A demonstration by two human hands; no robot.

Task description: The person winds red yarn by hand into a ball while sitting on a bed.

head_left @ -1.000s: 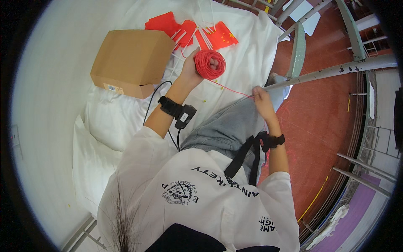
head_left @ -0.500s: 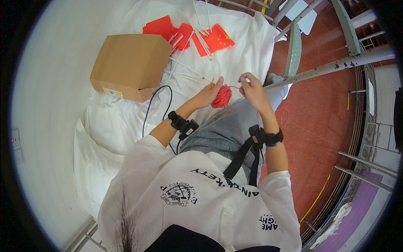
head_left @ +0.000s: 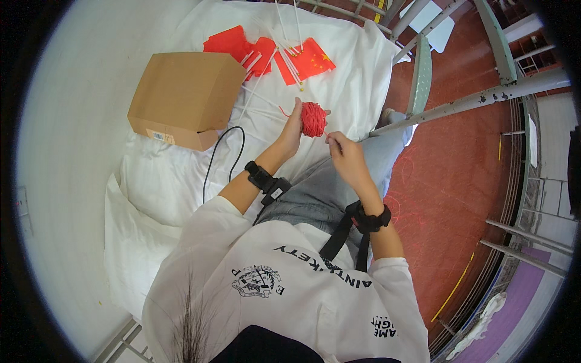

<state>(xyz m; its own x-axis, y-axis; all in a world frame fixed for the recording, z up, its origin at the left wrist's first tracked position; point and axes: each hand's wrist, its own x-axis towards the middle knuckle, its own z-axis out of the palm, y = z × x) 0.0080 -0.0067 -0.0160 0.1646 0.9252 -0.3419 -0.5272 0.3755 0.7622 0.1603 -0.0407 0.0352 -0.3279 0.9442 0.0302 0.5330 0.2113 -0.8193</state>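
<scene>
Holding the ball of red cord (head_left: 313,119), the left hand (head_left: 292,132) is wrapped about it from the left and from behind: I see the thumb along its left side and fingertips showing past its right edge. So the ball is in that grasp, and on my feed it shows against the white sheet (head_left: 151,187), just beyond the grey trousers (head_left: 302,181). A loose tail (head_left: 283,111) of cord pokes out to the left of the thumb.

The right hand (head_left: 348,158) is near the ball, just below it and to its right, apart from it. Its fingers are curled, with the tips drawn together on the strand that comes off the ball; only a short stretch of that strand shows between the two, and I cannot make out exactly how the fingers pinch it. I count a black strapped device on each wrist, left (head_left: 266,180) and right (head_left: 370,219).

Farther up the sheet I have the red flags (head_left: 307,60) with their white sticks (head_left: 262,97), some crossing one another, well apart from the right hand. A brown cardboard box (head_left: 178,91) stands to their left, and a black cable (head_left: 210,160) loops between it and the left forearm. Faint red lines trail over the reddish floor (head_left: 466,175).
</scene>
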